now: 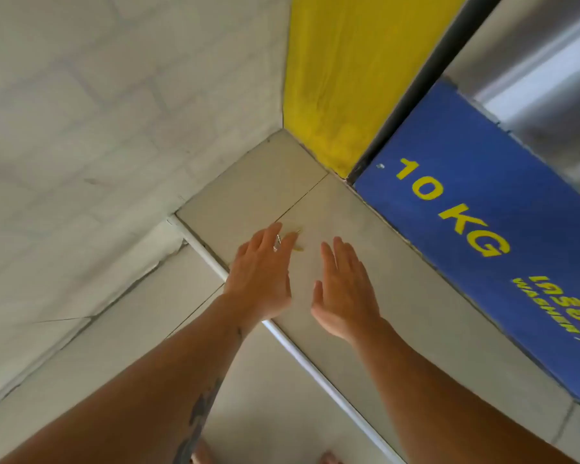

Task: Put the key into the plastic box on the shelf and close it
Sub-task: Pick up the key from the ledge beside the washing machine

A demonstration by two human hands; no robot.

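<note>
Key, small and yellowish, lies on the tiled ledge just past the left hand fingertips, partly hidden, long axis unclear; right hand sits farther off; both hands flat, open, holding nothing; no plastic box in view.

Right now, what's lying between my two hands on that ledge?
Only bare tile of the ledge shows between the left hand and right hand in the head view. The small yellowish thing sits at the left fingertips, not between.
</note>
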